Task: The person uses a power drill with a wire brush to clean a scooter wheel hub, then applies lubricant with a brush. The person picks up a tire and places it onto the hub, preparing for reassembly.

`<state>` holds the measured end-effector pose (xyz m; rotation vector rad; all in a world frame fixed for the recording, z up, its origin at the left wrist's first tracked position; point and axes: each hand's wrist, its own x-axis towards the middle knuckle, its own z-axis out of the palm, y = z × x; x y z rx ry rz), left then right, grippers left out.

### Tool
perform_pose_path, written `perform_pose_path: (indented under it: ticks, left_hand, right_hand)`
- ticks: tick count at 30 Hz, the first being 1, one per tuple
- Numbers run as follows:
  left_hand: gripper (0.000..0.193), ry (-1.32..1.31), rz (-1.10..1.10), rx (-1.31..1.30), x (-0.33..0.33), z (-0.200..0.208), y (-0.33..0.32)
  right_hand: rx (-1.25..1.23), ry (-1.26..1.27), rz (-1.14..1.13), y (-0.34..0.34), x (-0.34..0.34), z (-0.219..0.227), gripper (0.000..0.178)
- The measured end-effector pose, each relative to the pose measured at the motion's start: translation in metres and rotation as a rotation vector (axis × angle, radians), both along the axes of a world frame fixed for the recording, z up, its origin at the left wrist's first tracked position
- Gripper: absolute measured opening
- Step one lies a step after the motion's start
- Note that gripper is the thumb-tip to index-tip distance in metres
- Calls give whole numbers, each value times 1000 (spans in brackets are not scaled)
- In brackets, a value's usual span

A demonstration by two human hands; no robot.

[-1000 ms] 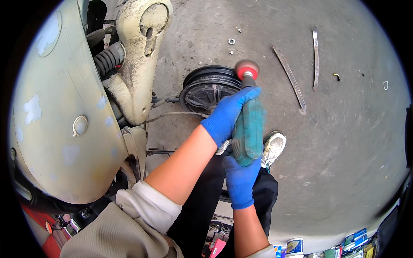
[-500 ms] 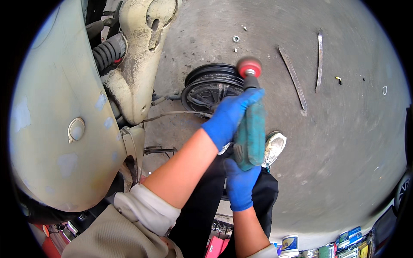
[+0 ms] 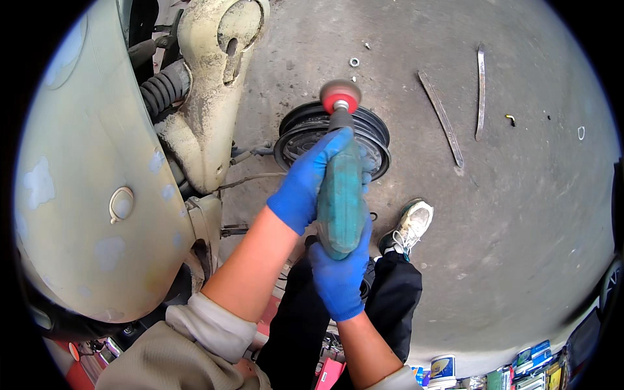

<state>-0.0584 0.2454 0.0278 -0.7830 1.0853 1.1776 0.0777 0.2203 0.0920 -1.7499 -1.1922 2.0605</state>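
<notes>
Fingers point(image 3: 368, 168) of the left hand point(image 3: 304, 183) wrap the disc end of a teal power tool point(image 3: 342, 208); the right hand point(image 3: 339, 279) clasps its rear. Left of the black wheel point(image 3: 299, 142) stands a cream vehicle body point(image 3: 97, 201). The tool overlaps the wheel in view, its red disc point(image 3: 340, 99) blurred. Two metal bars point(image 3: 440, 117) lie right of the wheel; a nut point(image 3: 354, 62) lies beyond it.

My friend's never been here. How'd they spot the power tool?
Start at the big pale scooter, then go right to the black wheel. In front of it, the left hand and right hand hold the power tool: teal with a red tip, unlike the wheel.
</notes>
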Motion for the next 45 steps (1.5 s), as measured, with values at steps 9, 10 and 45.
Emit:
perform_pose_path:
  ticks: [9, 10, 45]
  left_hand:
    - [47, 83, -141, 21, 34, -21, 18]
    - [52, 65, -86, 54, 25, -21, 14]
    - [44, 124, -247, -46, 60, -32, 33]
  right_hand:
    - [-14, -8, -152, 0, 27, -19, 51]
    - [37, 6, -128, 0, 21, -17, 58]
    - [-195, -23, -133, 1, 64, -43, 79]
